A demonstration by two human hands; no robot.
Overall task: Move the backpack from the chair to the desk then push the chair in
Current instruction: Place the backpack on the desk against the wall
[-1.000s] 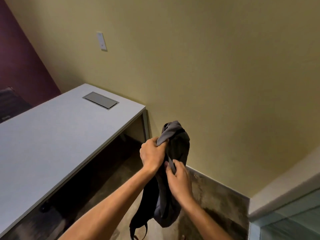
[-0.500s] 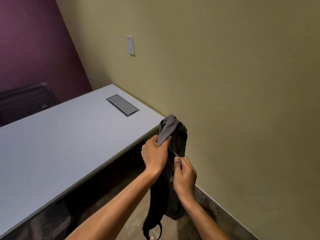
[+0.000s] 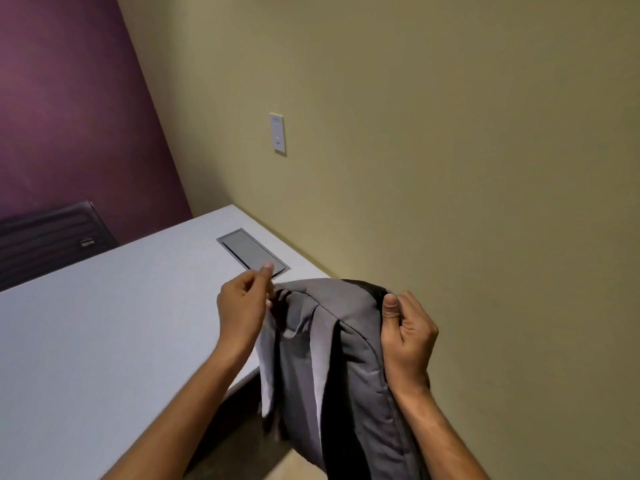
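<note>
Head view, 1 camera. The grey backpack point(image 3: 332, 368) hangs in the air, its top level with the near right corner of the desk point(image 3: 104, 341) and its lower body off the edge. Left hand point(image 3: 242, 313) pinches a fold at the top left between thumb and fingers; right hand point(image 3: 407, 336) has fingers curled tight on the top right corner. Both grips look secure. Best next: carry it inward past the edge, clear of the cable hatch point(image 3: 252, 252), lower flat, then release. Chair point(image 3: 52, 237) sits behind the desk, far left.
</note>
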